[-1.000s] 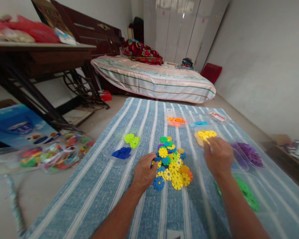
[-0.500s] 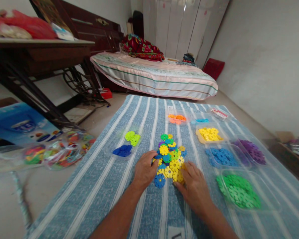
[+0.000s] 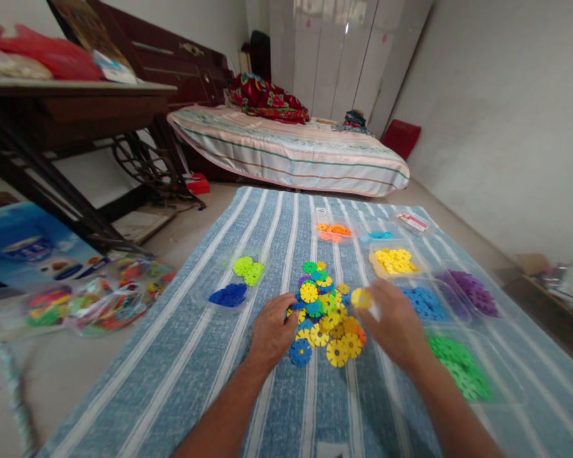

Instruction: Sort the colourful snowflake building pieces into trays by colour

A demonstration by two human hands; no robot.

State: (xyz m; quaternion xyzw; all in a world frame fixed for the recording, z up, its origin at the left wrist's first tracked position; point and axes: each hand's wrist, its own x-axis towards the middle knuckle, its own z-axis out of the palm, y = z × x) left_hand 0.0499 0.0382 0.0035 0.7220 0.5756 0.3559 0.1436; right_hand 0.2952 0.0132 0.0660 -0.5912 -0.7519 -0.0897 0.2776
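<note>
A heap of flat plastic snowflake discs (image 3: 325, 312), mostly yellow with blue, green and orange ones, lies in the middle of a blue striped cloth (image 3: 210, 356). My left hand (image 3: 271, 331) rests on the heap's left edge with its fingers curled against the discs. My right hand (image 3: 395, 324), blurred, is raised just right of the heap and pinches a yellow disc (image 3: 360, 298) at its fingertips. Clear trays to the right hold sorted discs: yellow (image 3: 394, 259), blue (image 3: 424, 303), purple (image 3: 472, 292) and green (image 3: 458, 372).
Further trays hold orange (image 3: 333, 230), light blue (image 3: 381, 235), lime (image 3: 248, 270) and dark blue discs (image 3: 228, 294). Bags of mixed toys (image 3: 100, 296) and a blue box (image 3: 23, 245) lie on the floor at left. A dark table (image 3: 71, 108) and a mattress (image 3: 286, 149) stand behind.
My right hand went from the yellow tray down to the heap, then rose to the right with a yellow disc pinched in it. My left hand stayed at the heap's left edge.
</note>
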